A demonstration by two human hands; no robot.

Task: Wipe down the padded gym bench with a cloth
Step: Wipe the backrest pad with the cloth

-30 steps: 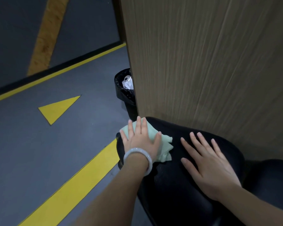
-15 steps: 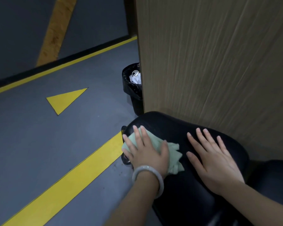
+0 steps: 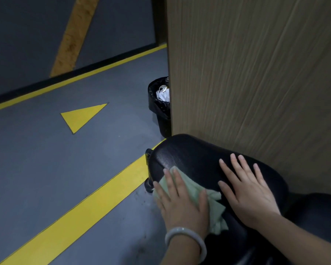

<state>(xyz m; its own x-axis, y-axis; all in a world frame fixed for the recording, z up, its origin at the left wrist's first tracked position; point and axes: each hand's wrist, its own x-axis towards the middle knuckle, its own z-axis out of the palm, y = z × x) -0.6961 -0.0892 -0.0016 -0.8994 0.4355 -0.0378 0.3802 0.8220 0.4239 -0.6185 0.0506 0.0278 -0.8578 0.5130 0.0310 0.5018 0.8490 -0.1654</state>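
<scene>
Head view: your left hand (image 3: 182, 203) presses the cloth (image 3: 214, 207) flat-fingered on the bench (image 3: 189, 155) at lower centre; your right hand (image 3: 246, 192) lies open beside it, holding nothing.

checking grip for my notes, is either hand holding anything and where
Neither grips anything. The left hand presses flat on the middle of the green cloth; the right hand rests flat on the bench pad.

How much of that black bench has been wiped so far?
The rounded end of the black padded bench shines as if wiped. The left hand presses the pale green cloth flat on its left edge; the right hand rests on top. The pad nearer the camera looks still to do.
</scene>
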